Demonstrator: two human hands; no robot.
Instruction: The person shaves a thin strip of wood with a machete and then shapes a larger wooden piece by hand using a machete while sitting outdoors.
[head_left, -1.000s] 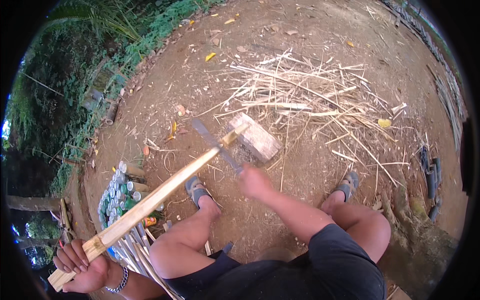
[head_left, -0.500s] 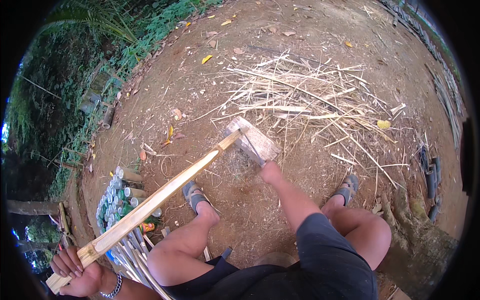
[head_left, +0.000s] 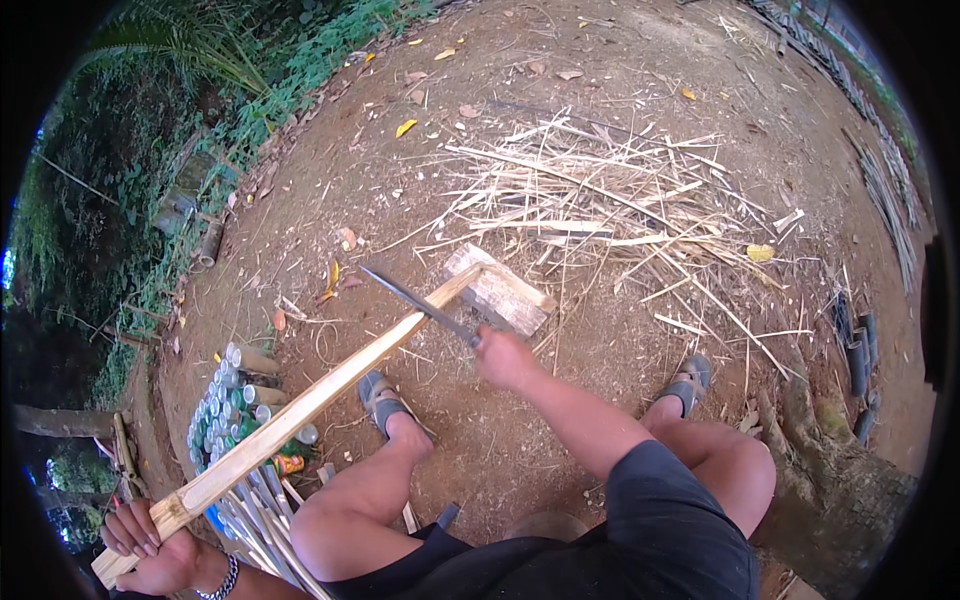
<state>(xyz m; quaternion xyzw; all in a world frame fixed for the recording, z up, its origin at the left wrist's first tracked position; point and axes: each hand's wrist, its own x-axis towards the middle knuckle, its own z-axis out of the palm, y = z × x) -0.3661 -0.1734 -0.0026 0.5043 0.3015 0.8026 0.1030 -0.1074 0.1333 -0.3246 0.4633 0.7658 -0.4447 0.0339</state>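
My left hand is wrapped round the near end of a long split bamboo strip, pale on its inner face, with a chain bracelet on the wrist. The strip slants up to the right, and its far end rests on a wooden block on the ground. My right hand grips the handle of a long-bladed knife. The blade points up and left, crossing over the strip near its far end; whether it touches the bamboo I cannot tell.
A heap of bamboo splints lies beyond the block. Cups and bottles are stacked at the left, beside a bundle of thin strips. Dark tubes and tree roots lie at the right. Dense plants border the left.
My right hand has moved left and slightly nearer. The knife blade has swung from the strip's far end to lie across it, pointing left. My left hand stays on the bamboo strip.
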